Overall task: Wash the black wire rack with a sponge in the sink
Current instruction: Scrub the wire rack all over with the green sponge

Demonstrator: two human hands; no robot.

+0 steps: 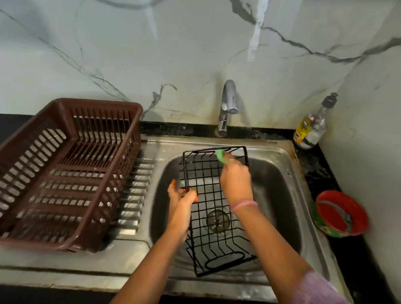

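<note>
Over the sink [286,162] | black wire rack [211,200] tilting, likely light, stiff, slippery wet | left hand [182,201] pinching its left rim, the best hold | right hand [236,178] pressing green sponge [221,156] along far edge

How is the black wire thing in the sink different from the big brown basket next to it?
The black wire rack is thin metal wire in a square grid; the brown basket is chunky slatted plastic. The rack is smaller and flatter, the basket bigger and deeper. The rack is held tilted over the sink while a green sponge scrubs it; the basket rests untouched on the drainboard. Both are full of gaps.
</note>
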